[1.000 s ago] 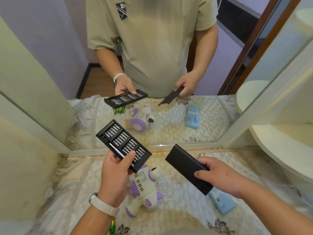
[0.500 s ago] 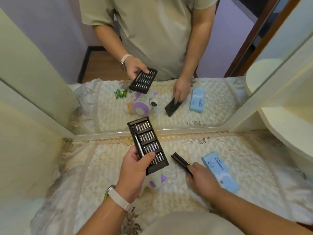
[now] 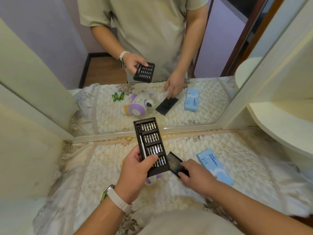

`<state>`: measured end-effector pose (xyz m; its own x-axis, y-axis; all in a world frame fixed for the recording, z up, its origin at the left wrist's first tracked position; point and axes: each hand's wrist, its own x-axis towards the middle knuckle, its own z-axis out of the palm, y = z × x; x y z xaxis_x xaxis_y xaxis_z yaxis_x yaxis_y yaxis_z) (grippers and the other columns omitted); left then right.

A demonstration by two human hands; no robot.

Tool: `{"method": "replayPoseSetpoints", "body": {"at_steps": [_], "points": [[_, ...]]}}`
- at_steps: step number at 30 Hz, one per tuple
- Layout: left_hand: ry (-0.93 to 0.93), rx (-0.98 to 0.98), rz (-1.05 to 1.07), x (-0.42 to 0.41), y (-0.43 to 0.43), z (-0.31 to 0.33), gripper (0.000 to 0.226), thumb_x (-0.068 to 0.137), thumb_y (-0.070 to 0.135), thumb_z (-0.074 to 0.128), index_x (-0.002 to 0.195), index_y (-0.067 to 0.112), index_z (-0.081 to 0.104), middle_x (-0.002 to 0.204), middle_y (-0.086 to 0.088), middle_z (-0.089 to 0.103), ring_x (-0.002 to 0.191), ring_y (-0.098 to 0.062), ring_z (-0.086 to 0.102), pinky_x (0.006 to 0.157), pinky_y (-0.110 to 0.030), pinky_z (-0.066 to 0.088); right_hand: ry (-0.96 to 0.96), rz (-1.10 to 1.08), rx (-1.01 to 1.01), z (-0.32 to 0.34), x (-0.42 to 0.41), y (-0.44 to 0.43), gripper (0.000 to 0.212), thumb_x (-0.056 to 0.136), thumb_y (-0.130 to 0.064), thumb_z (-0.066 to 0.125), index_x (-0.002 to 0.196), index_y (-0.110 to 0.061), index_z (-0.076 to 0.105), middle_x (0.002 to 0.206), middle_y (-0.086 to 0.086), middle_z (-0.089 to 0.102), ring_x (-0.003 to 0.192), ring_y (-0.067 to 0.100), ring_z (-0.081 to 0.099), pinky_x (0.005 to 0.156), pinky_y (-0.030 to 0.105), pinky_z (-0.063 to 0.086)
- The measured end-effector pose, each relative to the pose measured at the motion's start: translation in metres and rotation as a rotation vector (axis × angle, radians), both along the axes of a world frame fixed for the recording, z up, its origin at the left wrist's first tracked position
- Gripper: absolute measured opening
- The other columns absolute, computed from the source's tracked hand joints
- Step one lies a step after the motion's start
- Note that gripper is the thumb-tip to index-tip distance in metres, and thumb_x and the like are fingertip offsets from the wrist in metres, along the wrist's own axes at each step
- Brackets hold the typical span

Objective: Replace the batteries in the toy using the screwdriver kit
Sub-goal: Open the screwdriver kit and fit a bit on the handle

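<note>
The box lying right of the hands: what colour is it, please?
The box is light blue; head view shows it best.

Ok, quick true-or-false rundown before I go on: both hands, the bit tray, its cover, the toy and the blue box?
1. The left hand holds the bit tray up off the quilted cloth. True.
2. The screwdriver handle is out of the tray. False: it sits in its slot along the tray's left edge.
3. The right hand holds the black cover by its near end. True.
4. The toy is in the right hand. False: it lies on the cloth beneath the tray, mostly hidden.
5. The blue box lies left of the tray. False: it lies to the right, beyond the right hand.
</note>
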<state>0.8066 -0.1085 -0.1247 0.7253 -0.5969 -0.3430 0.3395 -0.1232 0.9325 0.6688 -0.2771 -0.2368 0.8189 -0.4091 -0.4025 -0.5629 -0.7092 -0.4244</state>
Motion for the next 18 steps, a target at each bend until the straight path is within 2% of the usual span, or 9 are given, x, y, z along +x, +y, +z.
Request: {"method": "replayPoseSetpoints", "body": {"at_steps": [1, 3, 5, 6, 7, 10, 13, 14, 18], "points": [[-0.023, 0.005, -0.017, -0.004, -0.002, 0.005, 0.023, 0.082, 0.013, 0.067, 0.104, 0.020, 0.068, 0.094, -0.013, 0.076, 0.071, -0.048, 0.070, 0.059, -0.076, 0.042, -0.072, -0.040, 0.041, 0.017, 0.002, -0.002, 0.033, 0.094, -0.046, 0.048, 0.120, -0.027, 0.054, 0.104, -0.007, 0.051, 0.087, 0.014, 0.057, 0.076, 0.032, 0.050], [-0.045, 0.028, -0.028, -0.012, -0.007, 0.015, 0.025, 0.082, 0.015, 0.068, 0.106, 0.019, 0.067, 0.095, -0.013, 0.076, 0.074, -0.051, 0.069, 0.051, -0.060, 0.046, -0.221, -0.109, 0.109, 0.055, 0.005, -0.007, 0.035, 0.095, -0.044, 0.051, 0.127, -0.029, 0.053, 0.104, -0.013, 0.053, 0.086, 0.003, 0.056, 0.075, 0.024, 0.048], [-0.045, 0.017, -0.018, -0.021, -0.011, 0.026, 0.022, 0.090, 0.004, 0.067, 0.109, 0.015, 0.066, 0.098, -0.016, 0.075, 0.072, -0.044, 0.071, 0.043, -0.038, 0.049, -0.378, -0.141, 0.125, 0.095, 0.005, -0.013, 0.034, 0.094, -0.041, 0.053, 0.126, -0.030, 0.055, 0.101, -0.019, 0.052, 0.086, -0.002, 0.054, 0.075, 0.018, 0.045], [-0.055, 0.001, -0.025, -0.024, -0.014, 0.033, 0.023, 0.091, -0.001, 0.064, 0.110, 0.013, 0.066, 0.099, -0.017, 0.075, 0.072, -0.039, 0.071, 0.041, -0.033, 0.050, -0.468, -0.139, 0.111, 0.115, 0.005, -0.015, 0.031, 0.093, -0.038, 0.054, 0.123, -0.029, 0.058, 0.099, -0.019, 0.053, 0.086, -0.002, 0.054, 0.075, 0.017, 0.045], [-0.078, -0.011, -0.036, -0.028, -0.016, 0.040, 0.025, 0.092, -0.004, 0.061, 0.110, 0.011, 0.066, 0.099, -0.016, 0.075, 0.075, -0.035, 0.072, 0.045, -0.035, 0.054, -0.560, -0.125, 0.088, 0.135, 0.004, -0.018, 0.029, 0.093, -0.036, 0.055, 0.120, -0.028, 0.060, 0.098, -0.019, 0.054, 0.086, -0.001, 0.054, 0.074, 0.017, 0.045], [-0.166, -0.022, -0.052, -0.035, -0.022, 0.055, 0.026, 0.090, -0.004, 0.064, 0.108, 0.015, 0.068, 0.098, -0.009, 0.077, 0.086, -0.029, 0.073, 0.071, -0.047, 0.060, -0.750, -0.015, 0.019, 0.184, -0.003, -0.022, 0.032, 0.089, -0.039, 0.053, 0.115, -0.024, 0.062, 0.095, -0.014, 0.056, 0.085, 0.005, 0.056, 0.072, 0.021, 0.048], [-0.205, -0.055, -0.060, -0.041, -0.026, 0.071, 0.030, 0.078, 0.016, 0.073, 0.107, 0.024, 0.071, 0.101, -0.005, 0.076, 0.087, -0.023, 0.074, 0.077, -0.067, 0.054, -0.839, 0.114, -0.065, 0.214, -0.007, -0.023, 0.034, 0.087, -0.041, 0.052, 0.114, -0.022, 0.062, 0.096, -0.012, 0.052, 0.081, 0.006, 0.052, 0.068, 0.027, 0.049], [-0.213, -0.072, -0.062, -0.044, -0.028, 0.075, 0.033, 0.075, 0.018, 0.072, 0.107, 0.024, 0.071, 0.102, -0.005, 0.076, 0.089, -0.023, 0.074, 0.078, -0.066, 0.055, -0.869, 0.151, -0.086, 0.220, -0.008, -0.023, 0.033, 0.087, -0.039, 0.053, 0.113, -0.020, 0.062, 0.097, -0.010, 0.052, 0.079, 0.007, 0.051, 0.068, 0.028, 0.049], [-0.265, -0.152, -0.080, -0.056, -0.036, 0.095, 0.034, 0.077, 0.008, 0.065, 0.109, 0.019, 0.069, 0.094, 0.000, 0.077, 0.087, -0.016, 0.072, 0.074, -0.034, 0.060, -0.908, 0.253, -0.155, 0.234, -0.010, -0.021, 0.035, 0.088, -0.036, 0.054, 0.114, -0.014, 0.064, 0.100, 0.000, 0.053, 0.078, 0.015, 0.052, 0.065, 0.037, 0.052]]}}
